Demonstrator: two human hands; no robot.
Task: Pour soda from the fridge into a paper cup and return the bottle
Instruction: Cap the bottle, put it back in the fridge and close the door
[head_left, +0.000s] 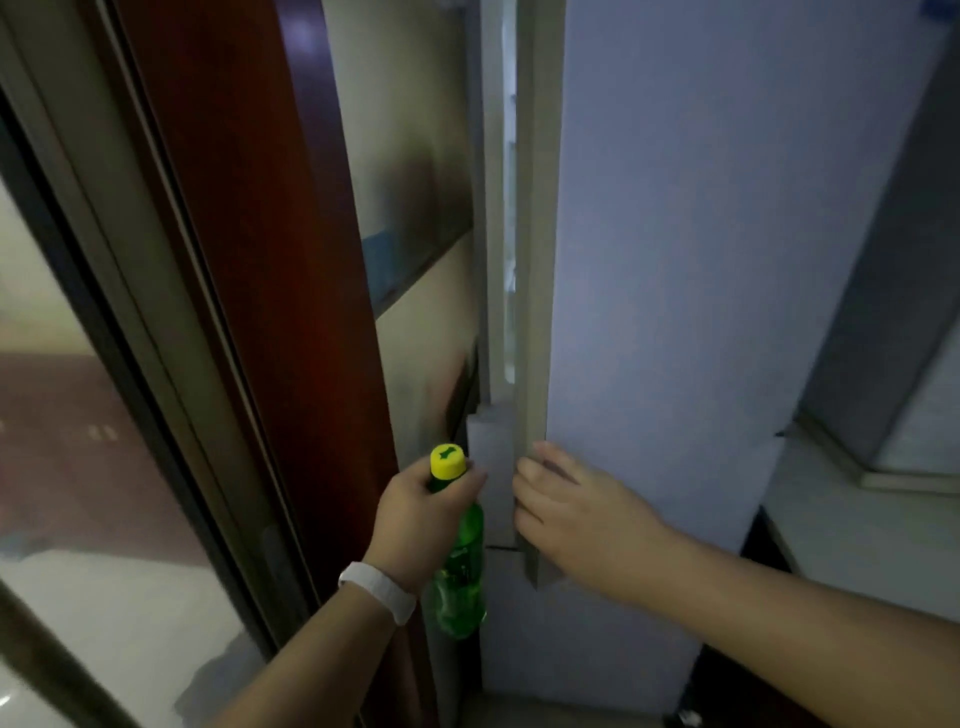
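A green soda bottle (461, 577) with a yellow cap hangs upright in front of the fridge, and my left hand (415, 519) grips it round the neck just under the cap. The pale fridge door (675, 260) stands slightly ajar, with a narrow bright gap along its left edge. My right hand (566, 506) lies on the lower left edge of that door, its fingertips curled round the edge into the gap. A white band sits on my left wrist. No paper cup is in view.
A dark red wooden door frame (249, 260) and a glass pane (78, 467) stand close on the left. A beige wall fills the narrow space between frame and fridge. A grey counter (857, 530) runs off to the right of the fridge.
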